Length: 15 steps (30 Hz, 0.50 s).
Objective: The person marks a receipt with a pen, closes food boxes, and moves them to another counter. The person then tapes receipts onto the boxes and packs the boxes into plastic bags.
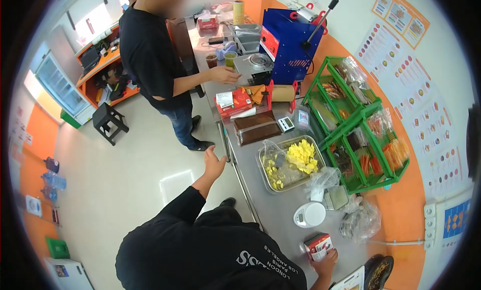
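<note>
My right hand (325, 261) is closed around a small red, white and black printed box (318, 245) at the front of the steel table. Just beyond that box is a white digital kitchen scale (309, 215). My left hand (214, 163) hangs in the air beside the table edge, fingers apart and holding nothing. On the table to its right, a metal tray (285, 190) under a clear bag holds yellow crumbled food (302, 156). A brown packet (257, 128) and a small digital timer (286, 124) lie behind the tray.
Another person (155, 54) stands across the corner, one hand (225, 75) over the table near two cups. A blue machine with a lever (288, 44) stands at the back. Green tiered baskets (368, 109) line the wall. A black stool (110, 120) stands on the floor.
</note>
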Motion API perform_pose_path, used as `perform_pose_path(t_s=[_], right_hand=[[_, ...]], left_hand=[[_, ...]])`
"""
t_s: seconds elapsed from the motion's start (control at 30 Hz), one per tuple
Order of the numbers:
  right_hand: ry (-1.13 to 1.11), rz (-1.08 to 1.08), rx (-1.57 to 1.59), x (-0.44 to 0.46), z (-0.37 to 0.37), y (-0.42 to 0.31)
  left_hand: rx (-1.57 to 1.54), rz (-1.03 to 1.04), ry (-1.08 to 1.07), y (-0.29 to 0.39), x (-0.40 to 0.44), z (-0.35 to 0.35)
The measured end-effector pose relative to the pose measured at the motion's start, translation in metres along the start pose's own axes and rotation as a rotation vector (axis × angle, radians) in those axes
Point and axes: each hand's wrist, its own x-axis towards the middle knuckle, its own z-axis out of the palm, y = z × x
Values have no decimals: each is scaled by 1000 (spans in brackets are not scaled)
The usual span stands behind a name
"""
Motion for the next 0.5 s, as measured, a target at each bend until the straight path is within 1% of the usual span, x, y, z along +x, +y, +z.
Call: perform_pose_path(t_s=[0.07,0.13,0.17,0.23,0.27,0.3,0.33,0.37,0.4,0.47,0.5], right_hand=[[46,20,-22,4,1,-16],[-66,189,21,10,3,-26],[-60,193,17,10,4,-29],[-15,297,-79,8,9,-37],[-12,304,-79,7,10,-43],[-17,360,-106,5,11,-49],[-21,418,-132,2,14,-55],[-23,427,-129,1,12,-62],[-28,446,-165,-1,14,-66],[-34,479,-197,-8,18,-78],[-26,496,-199,-10,16,-84]], left_hand=[[-43,-10,2,-5,24,4],[-41,14,-5,-12,48,8],[-30,35,-11,-14,58,8],[-44,41,-15,-19,79,10],[-48,46,-16,-20,91,9],[-52,51,-22,-21,104,10],[-134,24,-33,-22,118,11],[-212,-2,-47,-18,135,8],[-215,5,-55,-14,150,6],[-170,146,-14,-2,178,-1],[-171,154,-24,4,192,-1]])
